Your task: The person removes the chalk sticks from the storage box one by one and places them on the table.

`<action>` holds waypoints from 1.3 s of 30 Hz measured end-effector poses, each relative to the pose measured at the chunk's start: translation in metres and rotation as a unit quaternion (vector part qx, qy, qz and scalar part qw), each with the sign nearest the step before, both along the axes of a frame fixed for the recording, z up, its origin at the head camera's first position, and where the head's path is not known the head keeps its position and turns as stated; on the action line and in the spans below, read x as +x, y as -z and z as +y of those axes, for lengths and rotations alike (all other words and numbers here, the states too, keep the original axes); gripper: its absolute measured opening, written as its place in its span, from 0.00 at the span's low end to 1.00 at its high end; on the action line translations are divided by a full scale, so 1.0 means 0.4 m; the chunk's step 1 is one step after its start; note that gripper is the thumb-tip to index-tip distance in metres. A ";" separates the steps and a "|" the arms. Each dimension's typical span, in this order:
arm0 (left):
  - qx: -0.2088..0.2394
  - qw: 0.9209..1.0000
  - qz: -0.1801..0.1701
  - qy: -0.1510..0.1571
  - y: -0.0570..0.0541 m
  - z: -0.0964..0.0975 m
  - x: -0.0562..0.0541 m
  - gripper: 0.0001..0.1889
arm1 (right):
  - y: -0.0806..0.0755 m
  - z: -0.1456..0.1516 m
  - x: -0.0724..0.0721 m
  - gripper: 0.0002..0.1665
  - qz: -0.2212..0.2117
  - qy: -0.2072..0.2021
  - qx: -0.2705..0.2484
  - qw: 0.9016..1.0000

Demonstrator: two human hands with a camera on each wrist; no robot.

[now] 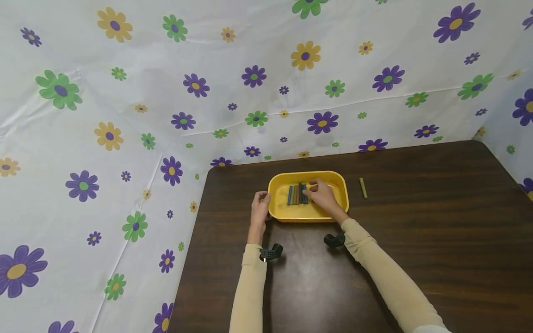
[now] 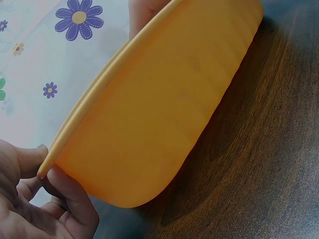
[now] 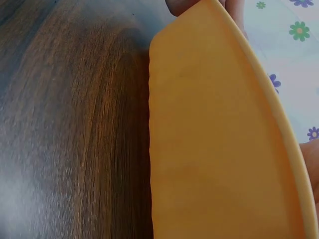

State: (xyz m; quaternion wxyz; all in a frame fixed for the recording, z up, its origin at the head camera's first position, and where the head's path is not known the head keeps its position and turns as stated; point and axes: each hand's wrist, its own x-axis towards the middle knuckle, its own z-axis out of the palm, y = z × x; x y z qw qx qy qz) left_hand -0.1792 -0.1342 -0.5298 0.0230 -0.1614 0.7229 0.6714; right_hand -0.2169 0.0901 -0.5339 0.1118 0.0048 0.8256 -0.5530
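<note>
A yellow plastic tub (image 1: pixel 287 214) sits on the table. My left hand (image 1: pixel 259 210) is at its left end; in the left wrist view, thumb and curled fingers (image 2: pixel 75 199) pinch the rim. Several thin coloured sticks (image 1: pixel 295 195), blue, olive, brown and dark, lie side by side on the tub's floor. Reaching over the near right rim, my right hand (image 1: pixel 322 195) has its fingertips on a blue stick (image 1: pixel 306 200) at the row's right end and seems to pinch it. The tub's wall (image 3: pixel 214 124) hides those fingertips in the right wrist view.
A single yellow-green stick (image 1: pixel 363 188) lies on the dark wooden table (image 1: pixel 416 222), right of the tub. Behind and to the left hangs a white flowered sheet (image 1: pixel 266 55). Dark wrist mounts (image 1: pixel 271 252) stick out from both sleeves.
</note>
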 end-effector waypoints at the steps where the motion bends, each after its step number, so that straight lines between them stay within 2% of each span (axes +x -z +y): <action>1: -0.001 1.000 0.000 0.000 0.001 0.000 0.000 0.18 | 0.003 -0.004 -0.002 0.31 0.004 -0.002 0.003 1.000; 7: 0.001 1.000 -0.009 -0.003 0.005 0.002 0.003 0.16 | 0.021 -0.030 -0.009 0.29 0.016 -0.005 0.022 1.000; 15: -0.001 1.000 -0.013 -0.006 0.000 0.002 -0.002 0.15 | 0.019 -0.049 -0.016 0.29 0.029 0.007 0.026 0.999; 23: 0.000 1.000 -0.016 -0.001 -0.002 0.001 -0.006 0.15 | 0.017 -0.067 -0.025 0.30 0.042 -0.002 0.026 0.999; 34: -0.004 1.000 -0.009 -0.003 0.001 -0.003 -0.005 0.16 | 0.018 -0.104 -0.033 0.30 0.030 -0.030 0.011 0.999; 39: -0.006 1.000 -0.013 -0.004 0.001 -0.001 -0.004 0.16 | 0.013 -0.122 -0.028 0.29 0.023 -0.024 0.011 0.999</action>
